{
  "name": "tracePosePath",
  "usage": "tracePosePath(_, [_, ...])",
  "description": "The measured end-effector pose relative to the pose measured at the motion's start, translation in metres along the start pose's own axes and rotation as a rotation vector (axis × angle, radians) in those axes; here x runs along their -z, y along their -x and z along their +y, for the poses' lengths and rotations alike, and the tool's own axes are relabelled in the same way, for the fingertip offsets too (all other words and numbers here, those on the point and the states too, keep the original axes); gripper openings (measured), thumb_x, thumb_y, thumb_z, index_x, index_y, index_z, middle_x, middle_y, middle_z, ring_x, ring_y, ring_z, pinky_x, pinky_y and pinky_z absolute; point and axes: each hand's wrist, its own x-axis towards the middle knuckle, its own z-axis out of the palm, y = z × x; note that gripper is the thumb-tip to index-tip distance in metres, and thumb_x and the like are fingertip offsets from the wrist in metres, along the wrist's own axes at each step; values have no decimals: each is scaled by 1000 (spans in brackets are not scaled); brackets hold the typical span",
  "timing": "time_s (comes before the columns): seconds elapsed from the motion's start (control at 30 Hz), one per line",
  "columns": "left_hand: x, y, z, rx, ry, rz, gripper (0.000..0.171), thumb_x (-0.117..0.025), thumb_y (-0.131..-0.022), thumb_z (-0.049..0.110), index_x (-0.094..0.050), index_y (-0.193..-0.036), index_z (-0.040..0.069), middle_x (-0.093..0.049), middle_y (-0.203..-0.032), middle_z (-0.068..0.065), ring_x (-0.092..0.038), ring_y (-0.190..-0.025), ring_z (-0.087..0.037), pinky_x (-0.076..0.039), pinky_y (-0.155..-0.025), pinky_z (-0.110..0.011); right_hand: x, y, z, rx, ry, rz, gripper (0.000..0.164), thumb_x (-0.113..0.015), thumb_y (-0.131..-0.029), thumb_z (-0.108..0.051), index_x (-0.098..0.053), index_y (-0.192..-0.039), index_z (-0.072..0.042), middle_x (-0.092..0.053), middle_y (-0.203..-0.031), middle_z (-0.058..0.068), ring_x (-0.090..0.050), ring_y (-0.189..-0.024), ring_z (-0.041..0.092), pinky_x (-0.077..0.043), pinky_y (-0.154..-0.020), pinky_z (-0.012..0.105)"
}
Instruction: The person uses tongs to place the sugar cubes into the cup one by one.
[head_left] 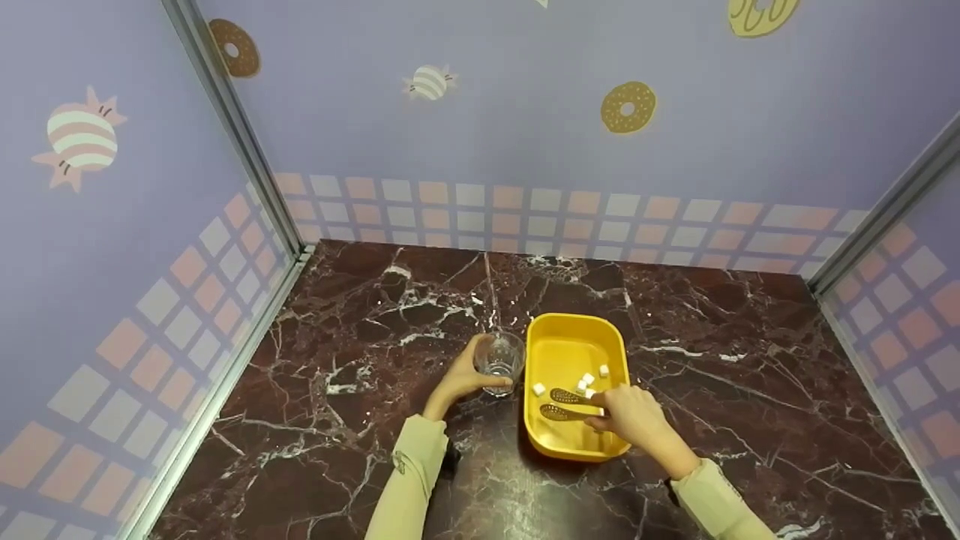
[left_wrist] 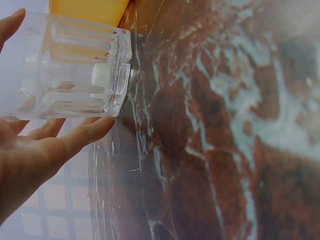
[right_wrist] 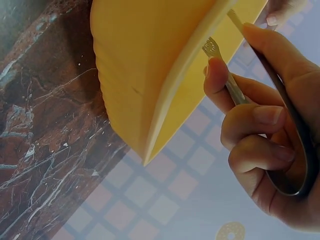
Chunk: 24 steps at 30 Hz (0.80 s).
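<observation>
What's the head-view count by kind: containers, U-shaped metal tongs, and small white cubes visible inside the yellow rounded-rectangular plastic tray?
Yellow rounded-rectangular plastic tray: 1
Clear cylindrical tumbler: 1
U-shaped metal tongs: 1
Small white cubes visible in the tray: 5
Total: 8

The clear, ribbed, transparent cup (head_left: 499,364) looks smooth and shiny – glass or hard plastic, it is unclear which. Smooth, softly glossy plastic forms the yellow rounded rectangular tub (head_left: 570,352). The slim silver tongs (right_wrist: 308,150) are polished metal, their tips perforated; the small white cubes (head_left: 588,379) look matt. The dark red-brown marble-patterned tabletop (head_left: 750,405) gleams – the pale cream sleeves (head_left: 424,450) are soft, matt cloth.
</observation>
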Motion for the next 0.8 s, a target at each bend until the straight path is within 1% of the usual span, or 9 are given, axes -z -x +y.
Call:
tracePosePath(0.23, [0,0,1,-12,6,4,86,-81,-59,12,-33,-129,-1,-41,-131,-26,-42,-119,-39,-31,-105,-46,0,0,-1,12,3,-6,17,-75,-65,-32,-62,-62,-20,-55,-53,-5,-46,-46,15,-33,-37,31])
tracePosePath(0.3, [0,2,5,-15,16,0,85,-80,-60,10,-33,-129,-2,-40,-131,-27,-41,-119,-40,-30,-105,-47,0,0,-2,17,7,-6,16,-75,-65,-31,-63,-62,-20,-56,-53,-5,-45,-46,15,-33,-37,30])
tracePosePath(0.47, [1,9,23,-25,52,-19,81,-77,-62,3,-32,-128,-8,-37,-131,-32,-37,-120,-46,-27,-106,-50,-2,-1,-3,11,27,-15,17,-75,-65,-32,-62,-60,-20,-56,-53,-3,-46,-45,16,-33,-36,30])
tracePosePath(0.57, [1,12,27,-28,55,-18,79,-76,-62,1,-32,-127,-10,-38,-130,-33,-37,-120,-47,-27,-106,-51,-3,-1,-3,9,39,-16,18,-74,-65,-31,-62,-60,-20,-55,-53,-2,-46,-45,16,-33,-36,31])
tracePosePath(0.6, [1,12,27,-28,52,-15,79,-76,-62,1,-33,-127,-9,-38,-130,-32,-38,-119,-47,-28,-105,-50,-3,0,-3,8,42,-15,17,-74,-65,-31,-62,-59,-20,-55,-53,-2,-47,-45,17,-33,-36,31])
tracePosePath(0.67, [1,9,19,-43,26,-5,79,-77,-63,4,-33,-126,-8,-40,-129,-31,-41,-117,-45,-32,-103,-49,-3,0,-3,6,45,-14,18,-74,-65,-31,-61,-59,-20,-55,-53,-3,-47,-46,17,-33,-36,31])
tracePosePath(0.8, [1,2,5,-38,-20,-1,81,-80,-61,11,-34,-127,-3,-42,-129,-27,-43,-117,-39,-34,-102,-46,-2,0,-3,-2,34,-9,20,-75,-64,-29,-58,-56,-21,-55,-52,-4,-47,-45,16,-32,-36,30])
